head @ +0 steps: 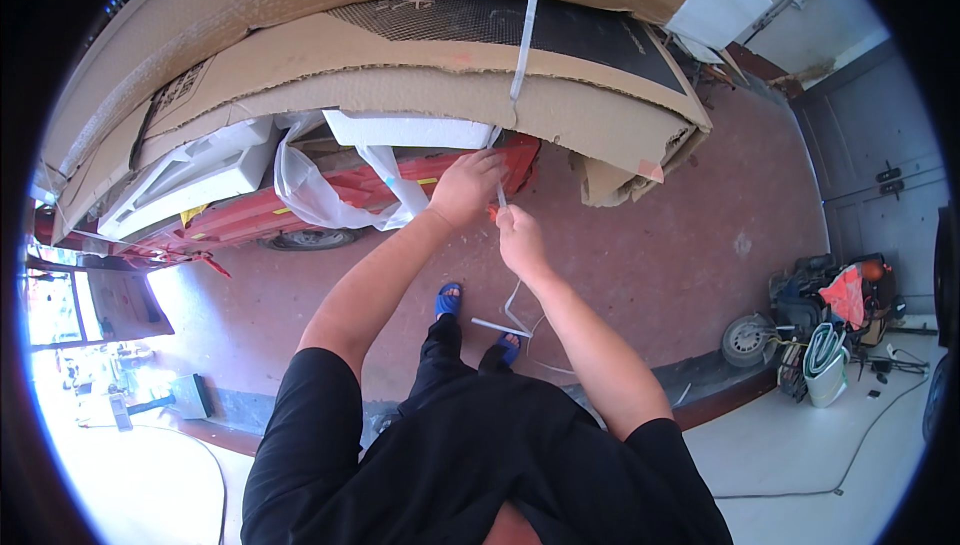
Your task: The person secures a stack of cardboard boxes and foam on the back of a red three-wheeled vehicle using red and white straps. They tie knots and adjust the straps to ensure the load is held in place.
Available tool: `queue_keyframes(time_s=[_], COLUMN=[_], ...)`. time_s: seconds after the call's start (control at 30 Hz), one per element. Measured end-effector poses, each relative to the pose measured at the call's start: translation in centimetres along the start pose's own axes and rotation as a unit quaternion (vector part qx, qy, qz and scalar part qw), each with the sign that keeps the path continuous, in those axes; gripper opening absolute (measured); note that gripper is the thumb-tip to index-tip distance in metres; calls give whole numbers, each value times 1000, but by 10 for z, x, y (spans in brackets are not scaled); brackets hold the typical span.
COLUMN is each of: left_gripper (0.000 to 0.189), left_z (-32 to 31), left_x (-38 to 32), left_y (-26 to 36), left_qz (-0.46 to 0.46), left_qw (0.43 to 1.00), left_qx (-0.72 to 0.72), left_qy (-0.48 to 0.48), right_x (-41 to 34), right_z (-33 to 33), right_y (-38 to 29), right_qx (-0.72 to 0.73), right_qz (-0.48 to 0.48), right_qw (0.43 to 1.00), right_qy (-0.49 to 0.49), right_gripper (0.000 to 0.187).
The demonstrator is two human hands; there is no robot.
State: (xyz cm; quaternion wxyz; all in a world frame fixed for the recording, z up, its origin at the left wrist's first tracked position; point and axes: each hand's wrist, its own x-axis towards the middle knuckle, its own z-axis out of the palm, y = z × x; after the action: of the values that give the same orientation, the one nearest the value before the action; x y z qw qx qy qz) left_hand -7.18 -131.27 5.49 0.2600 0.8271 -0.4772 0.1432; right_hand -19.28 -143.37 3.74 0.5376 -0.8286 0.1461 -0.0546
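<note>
A white plastic strap runs down over flattened cardboard and past its torn lower edge. My left hand holds the strap at its fingertips, just below a white foam block. Closer to my body, my right hand is closed around the strap's lower stretch, thumb uppermost. A small orange-red item shows beside my right hand, too covered to identify. From below that hand the strap's loose tail hangs toward my feet.
Beneath the cardboard is a red vehicle bed with a wheel. Clear plastic sheeting droops from the load. Another foam piece lies at left. A wheeled machine and a white bucket stand at right, near grey doors.
</note>
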Motion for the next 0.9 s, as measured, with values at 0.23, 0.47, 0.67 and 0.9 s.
queue_keyframes(time_s=[0.23,0.47,0.67,0.9], left_gripper=[28,18,18,53], left_z=[-16,-32,-51,-66], left_x=[6,20,36,35], left_y=[-2,-19,-7,-34], left_qz=[-67,-23,-106,-16], left_qw=[990,994,988,962], left_qx=[-25,25,54,269], left_qy=[119,105,97,-53], right_x=[6,31,37,37], right_z=[-22,-38,-43,-46], right_y=[-21,-37,-40,-33], right_qx=[89,227,199,213], right_qz=[4,24,-22,-25], right_qw=[996,974,980,977], right_qy=[18,-14,-9,-6], right_gripper=[33,29,29,22])
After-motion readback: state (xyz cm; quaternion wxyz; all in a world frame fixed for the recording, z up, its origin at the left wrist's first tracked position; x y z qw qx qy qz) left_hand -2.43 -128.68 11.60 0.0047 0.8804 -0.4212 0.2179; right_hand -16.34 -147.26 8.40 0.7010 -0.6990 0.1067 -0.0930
